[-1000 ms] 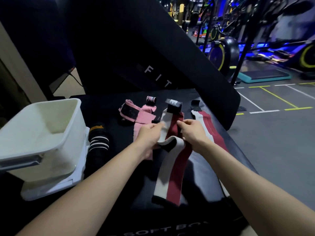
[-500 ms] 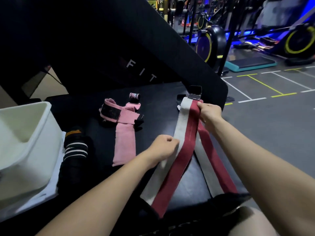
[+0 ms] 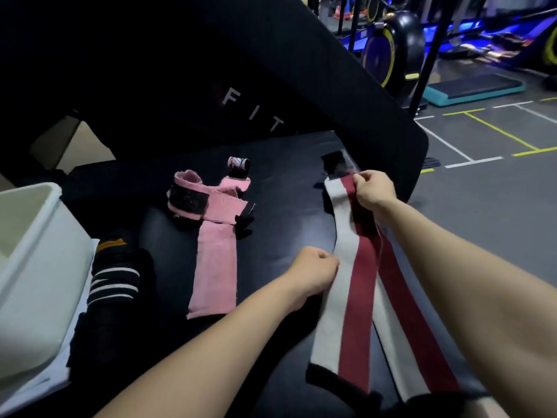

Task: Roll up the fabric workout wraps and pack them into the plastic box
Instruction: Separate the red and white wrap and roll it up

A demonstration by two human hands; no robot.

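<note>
Left hand: the left hand (image 3: 313,274) is curled into a fist at the left edge of the upper red-and-white wrap (image 3: 346,297), about midway along it, pinching the white border.
Right hand: the right hand (image 3: 373,191) grasps the far end of the same wrap between thumb and fingers, near the desk's far right corner.
Red-and-white wraps: the upper one lies stretched out flat along the right side of the black padded desk (image 3: 286,212), running from far end to near edge; a second red-and-white wrap (image 3: 407,342) lies partly under it, angled out toward the right edge.
Velcro tab: a dark tab (image 3: 334,164) sits at the far end of the wrap, just beyond the right hand; blurred.
Pink wrap: a pink wrap (image 3: 215,260) lies in the middle of the desk, its far end looped over with a black patch, its tail laid straight toward the near edge.
Small roll: a small pink-and-black roll (image 3: 238,163) stands just behind the pink wrap.
Black striped wrap: a black wrap with white stripes (image 3: 113,282) lies bunched at the left side, beside the box.
Plastic box: the white plastic box (image 3: 39,267) stands at the left edge, open, resting on a white lid (image 3: 51,384).
Backdrop: a slanted black pad marked "FIT" (image 3: 253,110) rises behind the desk.
Surroundings: exercise bikes (image 3: 391,43) and a teal step platform (image 3: 473,89) stand on the gym floor beyond.
</note>
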